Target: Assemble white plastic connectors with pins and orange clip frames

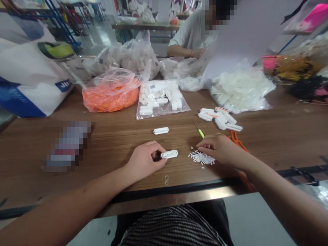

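My left hand (145, 160) grips one end of a white plastic connector housing (169, 154), which has a row of small holes along its top. My right hand (220, 149) rests on the wooden tabletop (107, 136), its fingertips at the edge of a small pile of white plastic pins (201, 158). I cannot tell whether those fingers pinch a pin. A green-handled pick (201, 133) lies just beyond my right fingers. Another white connector housing (161, 131) lies alone ahead of my hands.
Several white housings (220, 118) lie in a loose group, with a twisted orange item (238, 141) near my right wrist. Plastic bags hold orange parts (111, 95) and white parts (160, 99). A seated person's hand (198, 53) is beyond the bags, across the table.
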### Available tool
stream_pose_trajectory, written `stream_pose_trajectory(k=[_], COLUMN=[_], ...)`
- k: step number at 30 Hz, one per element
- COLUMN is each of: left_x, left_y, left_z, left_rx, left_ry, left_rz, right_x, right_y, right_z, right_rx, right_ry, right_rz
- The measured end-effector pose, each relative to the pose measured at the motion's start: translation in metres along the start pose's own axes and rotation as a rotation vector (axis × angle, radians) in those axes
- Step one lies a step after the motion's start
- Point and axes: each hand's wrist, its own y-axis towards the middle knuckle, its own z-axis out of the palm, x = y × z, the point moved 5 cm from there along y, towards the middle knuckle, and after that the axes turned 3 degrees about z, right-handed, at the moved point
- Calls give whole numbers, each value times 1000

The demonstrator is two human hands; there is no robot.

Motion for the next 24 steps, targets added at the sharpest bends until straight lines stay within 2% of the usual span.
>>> stream_pose_trajectory(k=[7, 15, 19, 21, 24], left_x=[0, -2, -2, -2, -1], left_y=[1, 1, 1, 1, 1], left_z=[-1, -1, -1, 0, 0], left_rx=[3, 2, 9, 16, 20], left_ry=[8, 10, -1, -4, -4], left_rz=[0, -8, -6, -8, -21], right_x=[-1, -2, -1, 5, 27], right_y=[1, -2, 0, 1, 3], right_z=[-4, -4, -5, -7, -9], right_rx=[43, -6, -6, -23, -106], right_ry=[-29, -22, -12, 57, 209], right_rz=[-20, -68, -35, -26, -64])
